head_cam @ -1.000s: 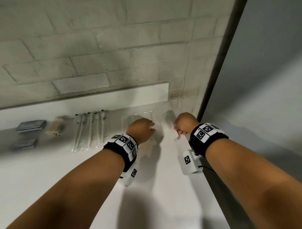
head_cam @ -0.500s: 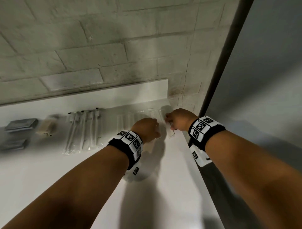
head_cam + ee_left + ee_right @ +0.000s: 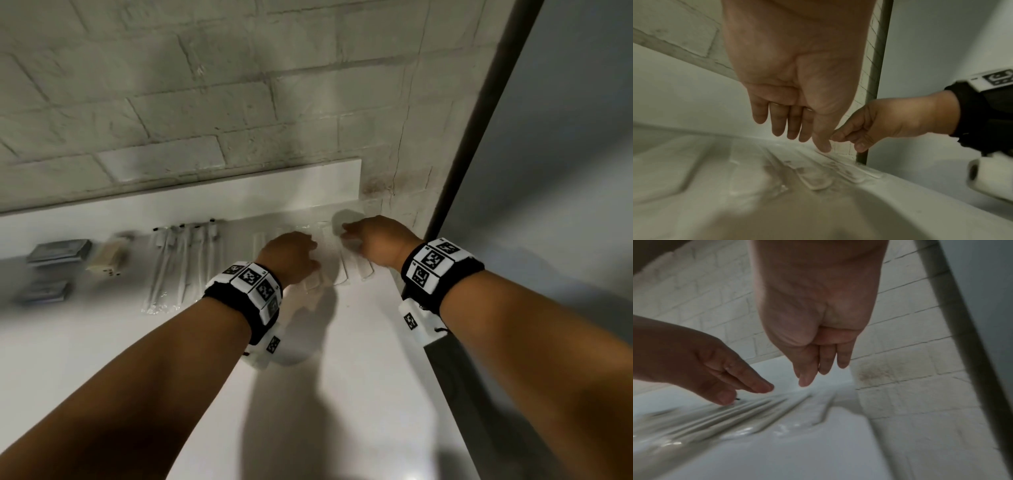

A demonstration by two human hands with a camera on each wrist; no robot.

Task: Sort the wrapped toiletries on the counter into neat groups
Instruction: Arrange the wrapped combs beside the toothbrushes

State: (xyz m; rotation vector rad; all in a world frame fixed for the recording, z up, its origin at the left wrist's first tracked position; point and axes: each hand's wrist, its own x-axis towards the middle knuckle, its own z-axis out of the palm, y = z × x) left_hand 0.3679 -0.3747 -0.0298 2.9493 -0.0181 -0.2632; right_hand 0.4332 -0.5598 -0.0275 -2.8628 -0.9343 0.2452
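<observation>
A row of flat white items in clear wrappers [image 3: 342,274] lies side by side at the right end of the white counter [image 3: 325,394]. My left hand [image 3: 308,253] hovers over the left part of the row, fingers straight [image 3: 797,138], thumb tip down at a wrapper [image 3: 816,181]. My right hand [image 3: 349,233] is just above the right end of the row, fingers relaxed and holding nothing [image 3: 818,373]. The rightmost wrapped item [image 3: 365,270] lies free on the counter. In the right wrist view my left hand's fingers [image 3: 756,386] touch the wrappers [image 3: 756,418].
Wrapped toothbrushes [image 3: 185,263] lie in a row left of my hands. Farther left are a beige packet [image 3: 106,262] and two dark grey packets [image 3: 58,250] [image 3: 44,291]. The counter's right edge [image 3: 411,342] drops off beside a dark post [image 3: 479,120]. A brick wall stands behind.
My right hand carried a wrapped white item to the right end of the row, laid it down and let go. The left hand stayed over the row.
</observation>
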